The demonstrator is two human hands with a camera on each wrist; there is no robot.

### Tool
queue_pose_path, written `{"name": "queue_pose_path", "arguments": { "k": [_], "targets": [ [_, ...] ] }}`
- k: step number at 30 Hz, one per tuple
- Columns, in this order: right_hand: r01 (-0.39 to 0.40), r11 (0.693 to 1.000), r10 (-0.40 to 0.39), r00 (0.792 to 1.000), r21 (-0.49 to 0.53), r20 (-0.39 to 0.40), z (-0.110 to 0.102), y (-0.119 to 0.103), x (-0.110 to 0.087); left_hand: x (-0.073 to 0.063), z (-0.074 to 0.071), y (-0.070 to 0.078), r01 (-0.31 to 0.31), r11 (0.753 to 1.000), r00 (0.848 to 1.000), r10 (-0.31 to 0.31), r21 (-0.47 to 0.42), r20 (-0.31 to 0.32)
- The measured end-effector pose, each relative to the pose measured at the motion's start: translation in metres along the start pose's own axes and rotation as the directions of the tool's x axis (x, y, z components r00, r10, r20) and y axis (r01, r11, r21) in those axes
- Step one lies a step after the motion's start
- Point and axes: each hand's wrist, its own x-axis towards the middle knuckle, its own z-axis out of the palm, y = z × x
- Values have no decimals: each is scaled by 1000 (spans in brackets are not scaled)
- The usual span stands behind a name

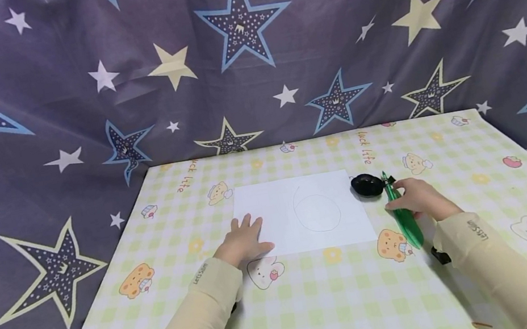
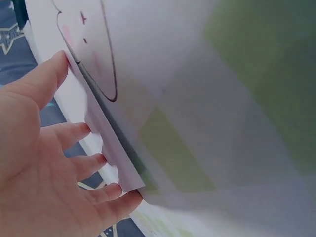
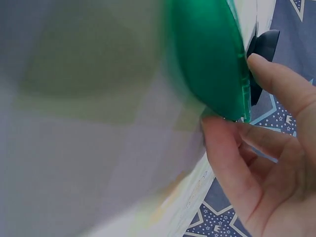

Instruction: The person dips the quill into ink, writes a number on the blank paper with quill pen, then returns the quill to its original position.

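Observation:
A white sheet of paper [image 1: 275, 208] with a thin drawn curve and loop lies on the table. On its left part rests my left hand [image 1: 244, 241], fingers spread; in the left wrist view its fingertips meet the edge of the paper [image 2: 116, 160]. Right of the sheet lies a long, glossy green object [image 1: 408, 228], narrow and pointed at its far end; its kind is unclear. My right hand [image 1: 419, 198] grips it from the right with thumb and fingers, partly covering it. A black oval thing [image 1: 367, 186] sits against its far end.
The table [image 1: 315, 294] wears a green-and-white checked cloth with cartoon prints. Behind it and at the sides hangs a dark curtain [image 1: 143, 22] with stars. Beside my right cuff shows a small black piece [image 1: 441, 256].

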Motion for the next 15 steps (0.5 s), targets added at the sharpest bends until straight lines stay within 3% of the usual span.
{"name": "queue_pose_path", "arguments": {
  "k": [8,15],
  "targets": [
    [-4,1000,4,1000,10,9,-8,-2,-5,0,-1,1,3,1000,1000,-3,-14,-11],
    [35,998,-37,998,-54,-42,-23,-9,-10,-2,-6,1,8,1000,1000,-7,2,-2]
  ]
}}
